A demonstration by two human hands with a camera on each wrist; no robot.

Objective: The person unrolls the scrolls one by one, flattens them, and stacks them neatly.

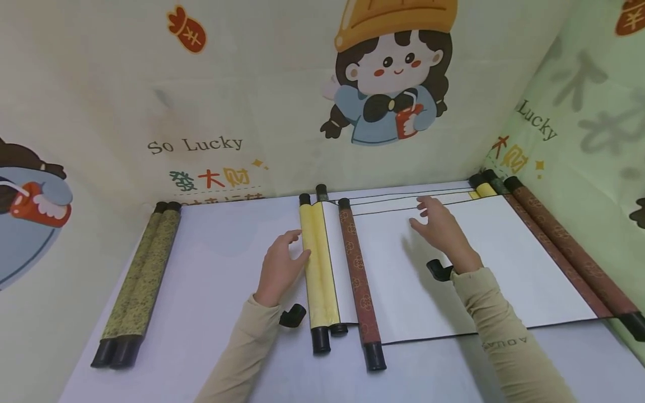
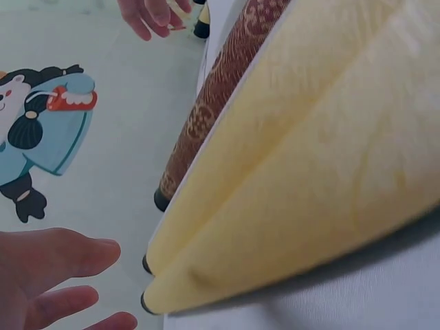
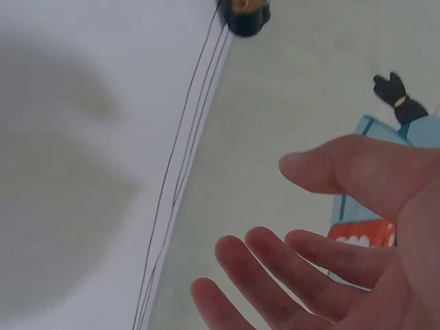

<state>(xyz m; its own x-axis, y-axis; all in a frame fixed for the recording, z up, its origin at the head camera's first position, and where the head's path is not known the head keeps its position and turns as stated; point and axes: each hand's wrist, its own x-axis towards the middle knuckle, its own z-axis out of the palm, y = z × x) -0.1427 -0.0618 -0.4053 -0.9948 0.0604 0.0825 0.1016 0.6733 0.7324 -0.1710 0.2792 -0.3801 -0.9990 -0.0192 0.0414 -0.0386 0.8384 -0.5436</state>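
Note:
My left hand (image 1: 283,266) is beside the yellow scroll (image 1: 318,268), thumb and fingers spread and holding nothing. Its fingertips come right at the scroll's left edge in the head view; the left wrist view puts the hand (image 2: 55,275) off the black-capped end. Over the unrolled white sheet (image 1: 428,308) hovers my right hand (image 1: 443,232), fingers loosely bent and nothing in them, its shadow falling on the paper. A red-brown patterned roller (image 1: 358,268) with black knobs lies along the sheet's left edge, next to the yellow scroll. More red-brown rollers (image 1: 564,235) lie along its right edge.
A rolled green-patterned scroll (image 1: 143,268) lies on the left of the white table (image 1: 221,313). Other unrolled sheets show behind the front one, with a yellow roller end (image 1: 486,189) at the back right. Printed cloth walls (image 1: 282,84) stand behind and at both sides.

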